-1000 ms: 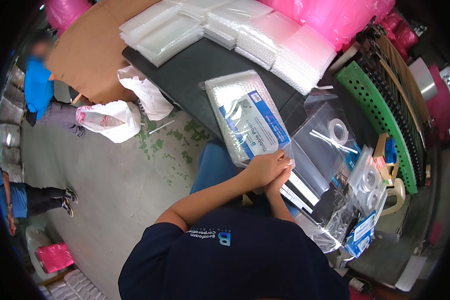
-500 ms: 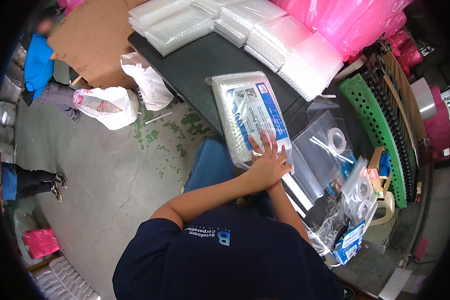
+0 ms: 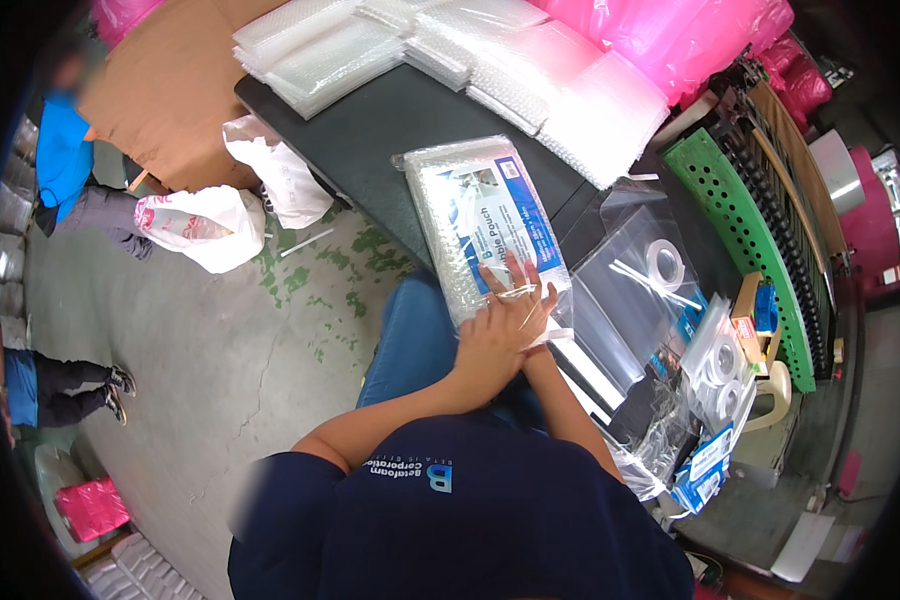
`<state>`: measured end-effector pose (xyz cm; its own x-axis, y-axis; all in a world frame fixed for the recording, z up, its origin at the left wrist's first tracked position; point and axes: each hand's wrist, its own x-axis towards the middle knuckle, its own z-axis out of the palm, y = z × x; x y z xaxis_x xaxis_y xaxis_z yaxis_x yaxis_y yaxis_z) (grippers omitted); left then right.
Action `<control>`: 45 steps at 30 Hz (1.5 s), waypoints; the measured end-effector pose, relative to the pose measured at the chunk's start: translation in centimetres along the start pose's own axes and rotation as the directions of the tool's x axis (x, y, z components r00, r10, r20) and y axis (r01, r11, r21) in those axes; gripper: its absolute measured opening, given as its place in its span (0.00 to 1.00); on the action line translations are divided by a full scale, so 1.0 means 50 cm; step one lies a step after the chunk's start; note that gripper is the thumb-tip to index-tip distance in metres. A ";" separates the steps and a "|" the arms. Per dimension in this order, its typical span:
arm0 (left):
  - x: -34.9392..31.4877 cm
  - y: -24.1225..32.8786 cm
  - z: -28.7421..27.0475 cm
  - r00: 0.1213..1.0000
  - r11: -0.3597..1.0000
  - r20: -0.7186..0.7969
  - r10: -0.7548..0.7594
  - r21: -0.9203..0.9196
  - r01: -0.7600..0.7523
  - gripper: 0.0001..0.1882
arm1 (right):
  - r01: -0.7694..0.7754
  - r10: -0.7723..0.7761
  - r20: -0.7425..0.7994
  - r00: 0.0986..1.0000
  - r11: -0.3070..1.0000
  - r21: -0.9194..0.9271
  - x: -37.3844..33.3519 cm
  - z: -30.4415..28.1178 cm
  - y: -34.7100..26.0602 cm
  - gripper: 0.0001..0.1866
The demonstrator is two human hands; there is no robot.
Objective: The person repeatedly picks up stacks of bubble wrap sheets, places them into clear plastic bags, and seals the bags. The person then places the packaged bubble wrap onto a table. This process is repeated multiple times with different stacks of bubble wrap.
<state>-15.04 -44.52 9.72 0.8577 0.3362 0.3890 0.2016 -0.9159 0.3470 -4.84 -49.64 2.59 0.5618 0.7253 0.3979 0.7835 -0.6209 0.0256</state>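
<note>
Left hand (image 3: 497, 335) lies flat, fingers spread wide, pressing down on the near end of a bubble-wrap pouch pack (image 3: 485, 225); it grips nothing, only the palm and fingertips bear on the plastic. Right hand (image 3: 538, 340) is mostly tucked beneath the left, its forearm rising from below, and I cannot tell how far it is open or whether it has hold of the pack's edge. That pack is a flat, glossy rectangle, dimpled and clear, with a blue-and-white paper label showing through, and it rests on the near edge of a dark matte table (image 3: 390, 130), overhanging toward the person's blue-jeaned lap. Just to its right lie clear, smooth zip bags (image 3: 625, 300) holding a tape roll (image 3: 664, 264). Farther back on the table sit stacks of white bubble-wrap sheets (image 3: 590, 110), with pink bubble wrap (image 3: 670, 40) behind them. A green perforated rack (image 3: 740, 230) curves along the right. Crumpled white plastic bags (image 3: 205, 225) sit on the scuffed concrete floor.
</note>
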 end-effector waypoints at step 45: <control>0.162 -0.243 0.105 0.979 0.941 -0.196 -0.054 -0.339 -0.016 0.31 | -0.702 0.144 0.687 0.713 0.141 0.698 0.217 -0.086 0.143 0.34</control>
<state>-8.03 -31.84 4.17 0.7362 0.4220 0.5292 0.0159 -0.7924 0.6098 5.73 -47.49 11.02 0.6956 0.6316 -0.3424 -0.0978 -0.3889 -0.9161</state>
